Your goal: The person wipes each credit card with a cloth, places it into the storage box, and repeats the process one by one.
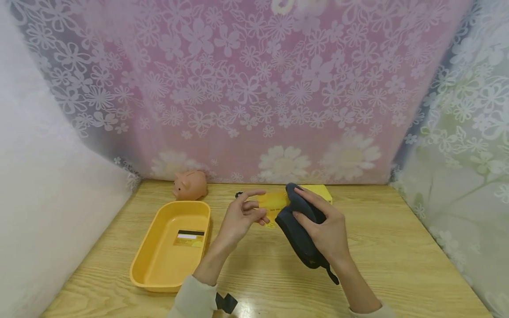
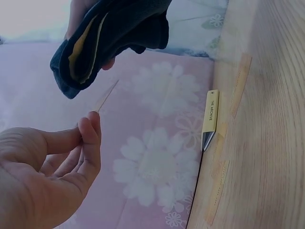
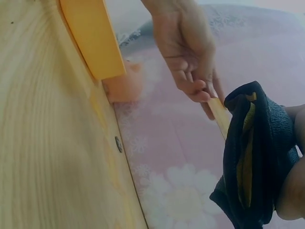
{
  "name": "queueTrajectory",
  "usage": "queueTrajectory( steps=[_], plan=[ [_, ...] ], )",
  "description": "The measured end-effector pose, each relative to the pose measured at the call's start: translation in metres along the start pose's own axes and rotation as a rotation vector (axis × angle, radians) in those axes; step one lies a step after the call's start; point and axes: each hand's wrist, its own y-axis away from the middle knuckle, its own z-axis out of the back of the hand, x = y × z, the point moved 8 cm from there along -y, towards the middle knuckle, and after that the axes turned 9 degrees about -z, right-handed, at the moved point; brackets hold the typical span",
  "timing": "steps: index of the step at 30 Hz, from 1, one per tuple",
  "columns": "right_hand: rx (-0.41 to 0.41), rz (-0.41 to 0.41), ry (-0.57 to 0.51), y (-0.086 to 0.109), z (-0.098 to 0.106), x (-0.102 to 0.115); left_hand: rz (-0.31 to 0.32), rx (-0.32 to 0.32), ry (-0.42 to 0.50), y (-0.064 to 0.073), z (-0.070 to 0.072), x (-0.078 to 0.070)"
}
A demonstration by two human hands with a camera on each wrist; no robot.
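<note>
My left hand [image 1: 242, 217] pinches a thin yellow card [image 1: 273, 202] between thumb and fingertips. In the left wrist view that card [image 2: 106, 96] appears almost edge-on, just outside the mouth of a dark navy zip pouch [image 1: 304, 234]. My right hand [image 1: 328, 232] grips the pouch, thumb on one side and fingers on the other, its mouth spread toward my left hand. Yellow shows inside the pouch [image 3: 267, 138] in the right wrist view; what it is cannot be made out. A small wrist loop hangs from its lower end.
A yellow tray [image 1: 159, 269] stands at the left with a card [image 1: 188, 238] in it. Behind it sits a pink piggy bank [image 1: 191, 185]. A yellow box [image 2: 210, 112] lettered "THE ARCHIVE" lies at the back, with a small black beaded item [image 1: 238, 194] to its left.
</note>
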Motion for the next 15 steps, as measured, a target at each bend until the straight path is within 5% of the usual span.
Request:
queueTrajectory(
  steps=[6, 15],
  plan=[
    [0.036, 0.016, 0.014, 0.006, -0.01, -0.001, -0.01, 0.037, -0.075, 0.002, -0.005, -0.002],
    [0.104, 0.054, 0.007, 0.01, -0.026, 0.004, 0.021, 0.066, -0.06, 0.002, -0.009, -0.001]
  ],
)
